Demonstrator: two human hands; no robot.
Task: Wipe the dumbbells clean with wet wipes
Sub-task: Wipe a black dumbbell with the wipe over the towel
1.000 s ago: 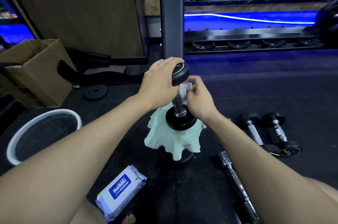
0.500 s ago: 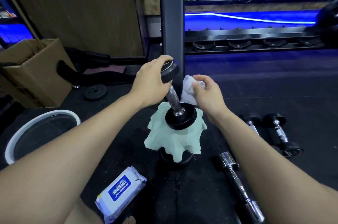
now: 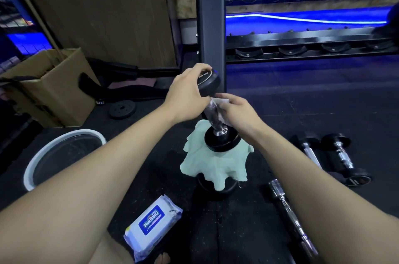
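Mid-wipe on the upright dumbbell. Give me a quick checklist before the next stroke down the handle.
1. Left hand grips the dumbbell's top head: ok.
2. Right hand holds the wet wipe against the handle: ok.
3. Bottom head seated on the green cloth: ok.
4. Dumbbell plumb: not ok, it tilts.
5. Wipe still moist: cannot tell.
6. Wipes pack nearby on the floor: ok.

A dumbbell [image 3: 212, 110] is standing tilted on a cloth [image 3: 213, 166] draped over a weight on the floor [image 3: 323, 112]. The wipes pack [image 3: 152, 232] is lying in front, a basin [image 3: 62, 155] and box [image 3: 49, 86] sitting to the left, 2 dumbbells [image 3: 336, 155] lying to the right, a rack [image 3: 302, 45] standing behind
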